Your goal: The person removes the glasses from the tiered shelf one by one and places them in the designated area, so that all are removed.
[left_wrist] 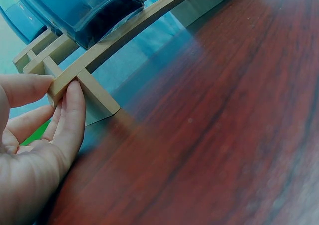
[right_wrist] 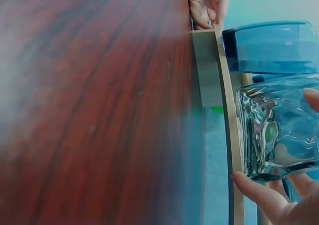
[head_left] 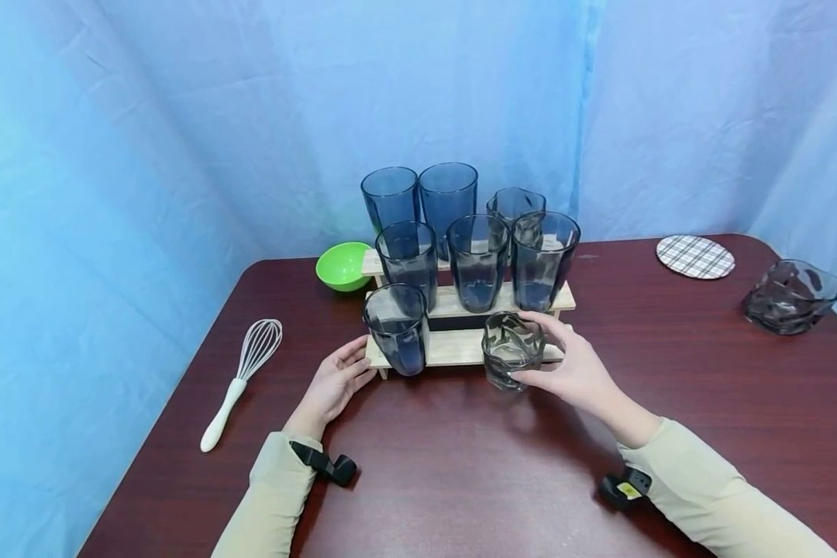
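A wooden three-tier rack (head_left: 455, 348) bears several tall blue-grey glasses and a wavy one at the back right. My left hand (head_left: 338, 384) pinches the left end of its lowest tier, as the left wrist view shows up close. Beside that hand a tall glass (head_left: 406, 349) stands on the lowest tier. My right hand (head_left: 573, 366) holds a short wavy glass (head_left: 511, 353) at the right part of this tier, thumb and fingers around its side. In the right wrist view the base of the wavy glass (right_wrist: 279, 130) is at the tier's board, one fingertip touching the board's edge.
A green bowl (head_left: 343, 267) sits behind the rack's left side. On the left lies a white whisk (head_left: 240, 385). At the right are a checked round coaster (head_left: 695, 256) and another wavy glass (head_left: 792, 296). Blue curtains (head_left: 418, 85) hang behind the dark red table (head_left: 432, 465).
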A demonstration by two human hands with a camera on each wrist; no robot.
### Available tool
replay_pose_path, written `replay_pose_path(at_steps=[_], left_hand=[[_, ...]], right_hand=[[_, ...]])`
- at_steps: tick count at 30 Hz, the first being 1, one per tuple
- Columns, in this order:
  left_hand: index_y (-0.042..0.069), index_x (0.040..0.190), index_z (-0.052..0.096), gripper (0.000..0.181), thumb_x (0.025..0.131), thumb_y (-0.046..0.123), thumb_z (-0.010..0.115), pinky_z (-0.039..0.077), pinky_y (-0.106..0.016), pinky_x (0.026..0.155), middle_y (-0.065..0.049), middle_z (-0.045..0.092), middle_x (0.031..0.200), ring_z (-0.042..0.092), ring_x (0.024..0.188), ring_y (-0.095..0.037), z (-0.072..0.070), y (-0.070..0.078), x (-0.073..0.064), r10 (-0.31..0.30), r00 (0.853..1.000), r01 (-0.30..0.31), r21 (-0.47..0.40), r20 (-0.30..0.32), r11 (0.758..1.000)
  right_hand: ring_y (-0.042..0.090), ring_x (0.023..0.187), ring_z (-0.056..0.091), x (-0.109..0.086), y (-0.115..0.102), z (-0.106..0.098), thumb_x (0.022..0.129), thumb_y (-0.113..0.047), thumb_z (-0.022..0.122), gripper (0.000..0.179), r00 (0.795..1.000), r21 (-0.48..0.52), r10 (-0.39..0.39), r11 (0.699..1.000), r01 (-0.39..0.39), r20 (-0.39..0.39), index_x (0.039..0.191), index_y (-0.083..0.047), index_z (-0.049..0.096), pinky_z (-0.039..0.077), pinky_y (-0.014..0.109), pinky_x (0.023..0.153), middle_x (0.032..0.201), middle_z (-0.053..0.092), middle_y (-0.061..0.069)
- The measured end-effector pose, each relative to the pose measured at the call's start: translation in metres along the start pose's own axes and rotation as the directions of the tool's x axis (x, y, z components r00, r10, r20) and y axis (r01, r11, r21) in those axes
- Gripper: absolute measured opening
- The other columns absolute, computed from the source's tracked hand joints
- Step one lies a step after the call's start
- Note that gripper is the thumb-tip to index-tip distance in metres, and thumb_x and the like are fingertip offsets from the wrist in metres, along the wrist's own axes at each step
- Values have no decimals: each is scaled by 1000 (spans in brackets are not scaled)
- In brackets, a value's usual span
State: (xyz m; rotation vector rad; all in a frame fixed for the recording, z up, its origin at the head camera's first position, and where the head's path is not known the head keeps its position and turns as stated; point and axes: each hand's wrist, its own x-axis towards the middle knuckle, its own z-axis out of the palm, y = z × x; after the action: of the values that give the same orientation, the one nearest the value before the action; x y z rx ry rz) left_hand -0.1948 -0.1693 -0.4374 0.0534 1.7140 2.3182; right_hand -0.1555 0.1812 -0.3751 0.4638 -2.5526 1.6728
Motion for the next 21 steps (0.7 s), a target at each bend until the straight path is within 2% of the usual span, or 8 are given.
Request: replay_pose_path(at_steps=[3,7,10,12,18,21], left_hand=[[-8,147,20,57,94,-9,41,50,-20,80,6,57,104,61,89,-4,1,1,0,-3,1000,3,-3,1,1000],[-6,147,20,56,95,-9,40,51,-20,79,6,57,103,61,88,-4,2,2,1,-12,1000,12,-22,1,1000],[-6,147,20,56,95,-10,38,51,-20,79,6,57,102,61,88,-4,2,2,1,-16,1000,16,-33,-2,999],[-7,147,20,56,95,-11,38,51,-20,79,6,57,102,61,88,-4,2,2,2,-9,1000,9,-27,-2,1000],[-8,147,19,56,94,-12,37,51,-20,79,5,56,100,61,86,-4,1,1,2,-4,1000,4,-31,2,1000],[-8,146,19,56,94,-12,37,51,-20,79,5,55,99,60,86,-4,2,1,1,-11,1000,12,-35,3,999]], right_hand=[[30,111,56,-3,1,-4,70,-3,81,77,1000,-6,1,1000,-1,-9,138,-9,44,55,31,74,127,54,19],[9,108,55,-7,4,-10,72,-3,80,76,1000,-5,-5,1000,5,-21,138,-9,43,55,25,73,125,55,18],[-2,103,55,-11,7,-15,72,1,79,75,999,18,-34,999,34,-36,138,-6,43,55,23,71,122,56,18],[-3,101,56,-13,9,-19,71,4,78,75,997,39,-58,997,60,-47,137,-4,44,55,23,70,120,57,15],[-5,99,57,-22,13,-33,70,4,79,73,992,-15,-92,996,91,-90,136,-4,46,54,20,64,114,58,-13],[-5,96,57,-28,16,-42,71,4,78,72,991,-41,-88,996,84,-105,135,-3,45,53,19,64,112,58,-17]])
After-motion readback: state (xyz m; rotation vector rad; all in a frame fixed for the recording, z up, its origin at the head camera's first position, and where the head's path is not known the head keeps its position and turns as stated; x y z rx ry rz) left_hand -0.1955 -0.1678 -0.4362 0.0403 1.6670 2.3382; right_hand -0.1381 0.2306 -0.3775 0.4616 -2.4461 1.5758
